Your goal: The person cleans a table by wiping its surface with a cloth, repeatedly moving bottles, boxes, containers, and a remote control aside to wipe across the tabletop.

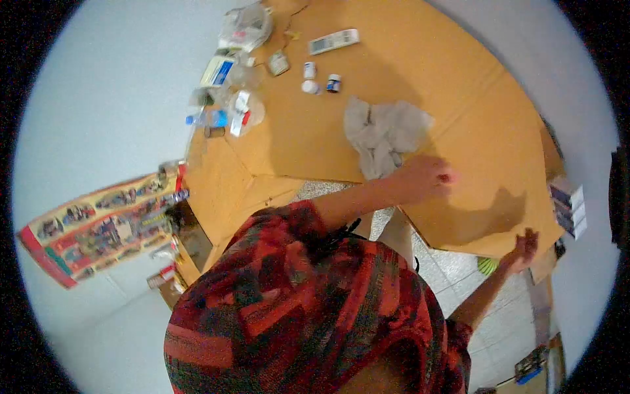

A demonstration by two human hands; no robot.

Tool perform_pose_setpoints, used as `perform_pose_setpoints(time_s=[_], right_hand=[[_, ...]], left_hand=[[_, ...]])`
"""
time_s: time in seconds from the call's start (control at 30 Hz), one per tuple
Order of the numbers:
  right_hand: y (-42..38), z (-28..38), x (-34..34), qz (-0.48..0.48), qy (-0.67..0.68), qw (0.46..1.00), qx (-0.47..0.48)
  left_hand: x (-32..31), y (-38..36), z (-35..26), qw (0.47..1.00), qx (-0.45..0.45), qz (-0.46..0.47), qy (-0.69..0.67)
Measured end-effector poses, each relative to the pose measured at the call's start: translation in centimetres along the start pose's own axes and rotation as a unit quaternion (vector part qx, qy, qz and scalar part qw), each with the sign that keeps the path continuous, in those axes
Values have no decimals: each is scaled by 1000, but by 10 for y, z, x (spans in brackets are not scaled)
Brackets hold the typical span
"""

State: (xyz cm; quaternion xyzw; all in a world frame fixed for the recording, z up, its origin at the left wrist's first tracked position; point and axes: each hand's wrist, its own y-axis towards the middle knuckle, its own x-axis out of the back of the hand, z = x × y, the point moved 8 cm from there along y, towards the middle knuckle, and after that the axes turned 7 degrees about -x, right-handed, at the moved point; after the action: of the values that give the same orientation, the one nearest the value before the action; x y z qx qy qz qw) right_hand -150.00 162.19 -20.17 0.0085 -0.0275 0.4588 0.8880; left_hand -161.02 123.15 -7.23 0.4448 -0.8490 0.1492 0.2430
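Note:
A crumpled grey cloth (384, 131) lies on the wooden table top (485, 164). My left hand (430, 178) reaches across just beyond the cloth's near right edge, over the table. Its fingers look curled together; whether anything is inside them is hidden and slightly blurred. Off the table's near right edge, my right hand (524, 251) is raised with fingers apart and loosely bent, holding nothing visible. A shadow falls on the table beside it.
A remote control (335, 41) and small bottles (334, 83) stand on the far side. Plastic bags (245, 27), a box (216, 71) and a water bottle (209, 119) crowd the left edge. A printed poster (108, 220) hangs on the left wall.

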Motion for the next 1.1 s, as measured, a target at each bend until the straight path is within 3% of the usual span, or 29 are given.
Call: perform_pose_setpoints(time_s=[0.03, 0.07, 0.1, 0.23, 0.27, 0.33, 0.47, 0.5, 0.53, 0.67, 0.77, 0.87, 0.93, 1.07, 1.1], right_hand=[[-23, -5, -7, 22, -8, 1000, -19], [-21, 1, -36, 54, 19, 998, -40], [-10, 17, -103, 103, 36, 992, -70], [-59, 71, -234, 208, 17, 969, -132], [-67, 80, -263, 244, 10, 960, -139], [-96, 105, -321, 304, -24, 941, -145], [-146, 109, -407, 371, -94, 917, -112], [-159, 107, -427, 384, -120, 908, -114], [-166, 111, -439, 385, -151, 906, -88], [-192, 133, -514, 380, -255, 888, 46], [-160, 107, -564, 317, -312, 895, -22], [-129, 94, -613, 310, -350, 884, 7], [-118, 92, -637, 268, -445, 852, 72], [-115, 61, -664, 334, -463, 820, 30], [-117, 55, -671, 356, -485, 796, 61]], left_hand=[[8, -41, -2, 998, 60, 4, 25], [18, -56, 4, 997, 58, -19, 36], [50, -68, 26, 995, 72, -50, 39], [94, -188, 62, 972, 195, -120, -54], [97, -202, 63, 973, 184, -121, -65], [116, -244, 82, 947, 253, -165, -108], [147, -275, 114, 938, 260, -193, -123], [153, -283, 133, 911, 286, -228, -193], [156, -286, 145, 877, 314, -260, -255], [211, -279, 178, 909, 255, -260, -204], [251, -242, 234, 922, 200, -296, -149], [301, -188, 250, 918, 235, -300, -111], [315, -151, 280, 928, 232, -291, 16], [320, -109, 318, 907, 269, -293, 136], [321, -103, 316, 911, 241, -290, 166]])
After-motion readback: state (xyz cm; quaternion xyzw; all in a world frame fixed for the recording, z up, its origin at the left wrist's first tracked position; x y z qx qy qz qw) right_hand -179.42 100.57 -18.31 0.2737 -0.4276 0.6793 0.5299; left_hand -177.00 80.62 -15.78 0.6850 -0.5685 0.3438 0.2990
